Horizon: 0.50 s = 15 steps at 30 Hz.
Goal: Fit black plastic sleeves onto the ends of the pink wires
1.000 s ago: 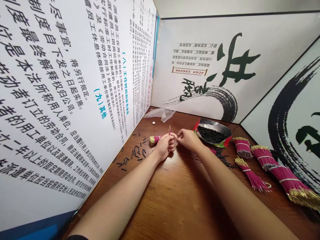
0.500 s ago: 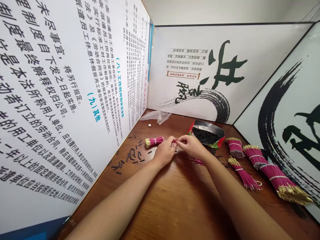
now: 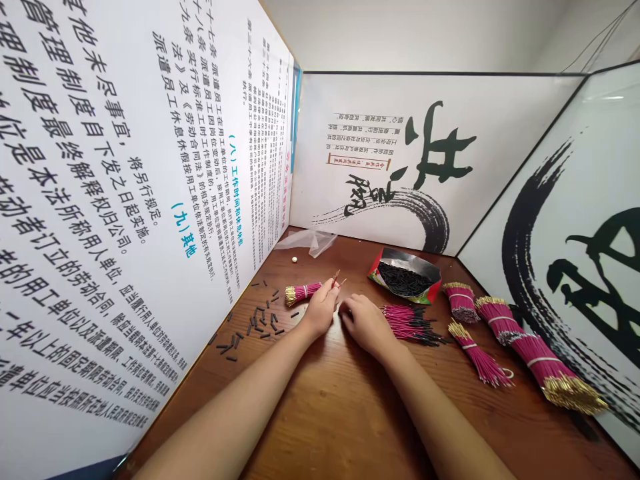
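Note:
My left hand (image 3: pixel 319 308) is closed around a small bundle of pink wires (image 3: pixel 301 293) with gold tips, and a few wire ends stick up above its fingers. My right hand (image 3: pixel 364 321) rests knuckles up on the wooden table (image 3: pixel 350 407) just right of it, fingers curled down; whether it holds anything is hidden. A loose pile of pink wires with black sleeves (image 3: pixel 411 323) lies beside my right hand. Behind it an open foil bag of black tubes (image 3: pixel 405 275) lies on the table.
Short black tube pieces (image 3: pixel 257 320) are scattered left of my left hand. Three tied pink wire bundles (image 3: pixel 520 340) lie at the right. A clear plastic bag (image 3: pixel 310 239) and a small white bead (image 3: pixel 294 259) sit at the back. Printed boards wall in three sides.
My right hand has let go at the left hand's wire ends and dropped onto the table toward the loose wire pile. The camera has tilted upward slightly.

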{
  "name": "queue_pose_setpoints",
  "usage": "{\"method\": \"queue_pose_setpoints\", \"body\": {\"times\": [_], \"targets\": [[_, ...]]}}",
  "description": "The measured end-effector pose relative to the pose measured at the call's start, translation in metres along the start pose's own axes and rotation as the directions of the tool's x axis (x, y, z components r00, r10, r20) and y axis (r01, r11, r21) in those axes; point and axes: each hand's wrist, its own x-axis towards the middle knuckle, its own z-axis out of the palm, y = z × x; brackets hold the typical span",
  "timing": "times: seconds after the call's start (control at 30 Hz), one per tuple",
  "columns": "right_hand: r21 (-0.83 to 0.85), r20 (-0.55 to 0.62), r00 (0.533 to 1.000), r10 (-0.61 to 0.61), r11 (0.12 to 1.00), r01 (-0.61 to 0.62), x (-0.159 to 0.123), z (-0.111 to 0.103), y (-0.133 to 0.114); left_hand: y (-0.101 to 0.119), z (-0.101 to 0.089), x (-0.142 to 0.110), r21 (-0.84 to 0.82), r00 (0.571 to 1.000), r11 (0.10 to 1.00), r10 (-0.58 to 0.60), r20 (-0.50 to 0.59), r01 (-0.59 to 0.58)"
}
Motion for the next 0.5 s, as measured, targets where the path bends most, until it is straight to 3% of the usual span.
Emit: {"method": "queue_pose_setpoints", "body": {"times": [0.1,0.2,0.33,0.5], "targets": [[0.008,-0.078,0.997,0.007,1.000,-0.006,-0.002,0.005,0.006,0.000,-0.001,0.001,-0.057,0.996,0.997,-0.038,0.085,0.043],[0.202,-0.213,0.973,0.086,0.979,-0.042,-0.004,0.008,0.011,0.001,-0.002,0.002,0.009,0.995,0.999,-0.054,0.087,0.054],[0.483,-0.366,0.917,0.157,0.874,0.043,-0.003,0.011,0.009,0.003,-0.002,0.001,0.169,0.994,0.983,0.062,0.084,-0.076],[0.633,-0.433,0.874,0.221,0.765,0.121,0.000,0.014,0.003,0.007,0.000,-0.001,0.259,0.984,0.953,0.130,0.119,-0.157]]}}
